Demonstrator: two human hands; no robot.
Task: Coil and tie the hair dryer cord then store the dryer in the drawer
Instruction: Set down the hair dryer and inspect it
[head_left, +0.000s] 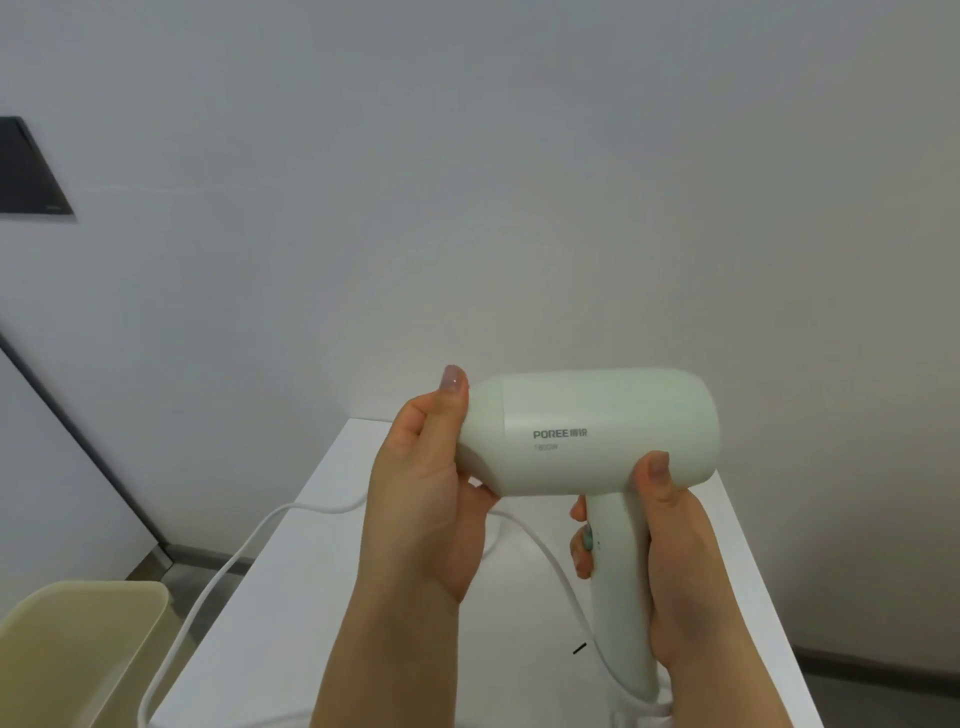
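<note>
I hold a pale green hair dryer (597, 431) up in front of me, above a white table (322, 597). My left hand (426, 499) grips the nozzle end of its barrel, thumb on top. My right hand (670, 561) is wrapped round the handle, fingers near the green switch. The white cord (208, 587) runs from the handle's bottom, loops loosely across the table and hangs over its left edge. The drawer is not in view.
A beige plastic bin (78, 654) stands low at the left, beside the table. A plain white wall rises behind. A dark panel (31, 171) hangs on the wall at far left. Grey floor shows past the table's edges.
</note>
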